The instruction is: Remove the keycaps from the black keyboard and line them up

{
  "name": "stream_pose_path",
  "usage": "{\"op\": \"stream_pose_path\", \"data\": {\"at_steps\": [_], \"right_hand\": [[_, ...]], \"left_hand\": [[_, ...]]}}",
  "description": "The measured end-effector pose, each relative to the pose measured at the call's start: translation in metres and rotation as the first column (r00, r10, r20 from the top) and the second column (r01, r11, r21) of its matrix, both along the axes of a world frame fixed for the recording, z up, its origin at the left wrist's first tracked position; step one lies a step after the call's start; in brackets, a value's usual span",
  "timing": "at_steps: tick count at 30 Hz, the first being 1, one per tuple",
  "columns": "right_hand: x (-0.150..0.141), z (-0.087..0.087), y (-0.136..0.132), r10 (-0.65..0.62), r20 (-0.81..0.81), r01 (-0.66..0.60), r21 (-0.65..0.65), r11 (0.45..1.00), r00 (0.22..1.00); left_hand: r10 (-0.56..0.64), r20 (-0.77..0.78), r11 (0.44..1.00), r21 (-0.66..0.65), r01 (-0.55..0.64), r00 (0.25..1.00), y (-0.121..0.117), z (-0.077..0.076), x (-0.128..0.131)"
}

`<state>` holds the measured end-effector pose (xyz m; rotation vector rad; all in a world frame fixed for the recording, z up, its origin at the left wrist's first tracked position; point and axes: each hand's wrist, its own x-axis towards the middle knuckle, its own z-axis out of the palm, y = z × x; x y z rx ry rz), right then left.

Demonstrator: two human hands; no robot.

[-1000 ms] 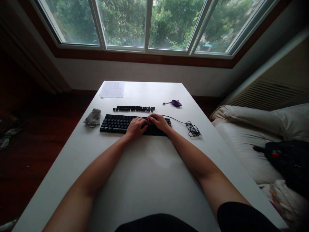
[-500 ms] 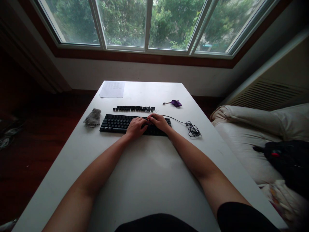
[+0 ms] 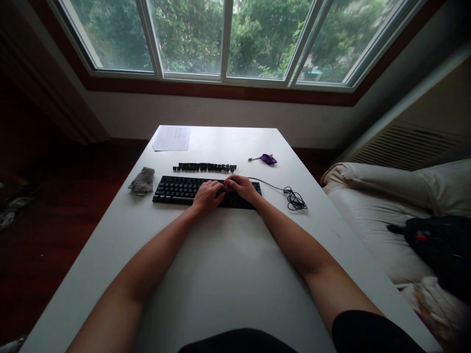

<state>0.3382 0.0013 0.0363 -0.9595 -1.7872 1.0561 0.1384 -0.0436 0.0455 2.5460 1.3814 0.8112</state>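
Observation:
A black keyboard (image 3: pixel 175 189) lies across the white table (image 3: pixel 228 255). Both my hands rest on its right half. My left hand (image 3: pixel 206 196) has its fingers curled down onto the keys, its fingertips meeting those of my right hand. My right hand (image 3: pixel 242 188) is closed in a pinch near the keyboard's top edge; what it pinches is too small to make out. A row of loose black keycaps (image 3: pixel 204 167) lies just behind the keyboard.
A grey cloth (image 3: pixel 142 181) lies left of the keyboard. The keyboard's coiled cable (image 3: pixel 295 199) lies to the right, a small purple item (image 3: pixel 268 158) behind it. A paper sheet (image 3: pixel 171 138) sits at the far left corner. A bed with a black bag (image 3: pixel 437 245) stands right of the table.
The view has tipped up slightly, so everything sits a few pixels lower. My hands stay in the same place on the keyboard.

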Motion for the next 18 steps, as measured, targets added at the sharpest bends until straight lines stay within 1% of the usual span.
{"op": "stream_pose_path", "data": {"at_steps": [9, 18], "right_hand": [[0.0008, 0.005, -0.0023, 0.01, 0.015, -0.01, 0.02, 1.0, 1.0], [0.0009, 0.0042, -0.0015, 0.021, 0.014, -0.021, 0.032, 0.999, 1.0]], "left_hand": [[-0.011, 0.011, 1.0, 0.002, 0.011, 1.0, 0.0003, -0.0006, -0.0004], [-0.012, 0.016, 1.0, -0.004, 0.012, 1.0, 0.0005, -0.0008, 0.0]]}}
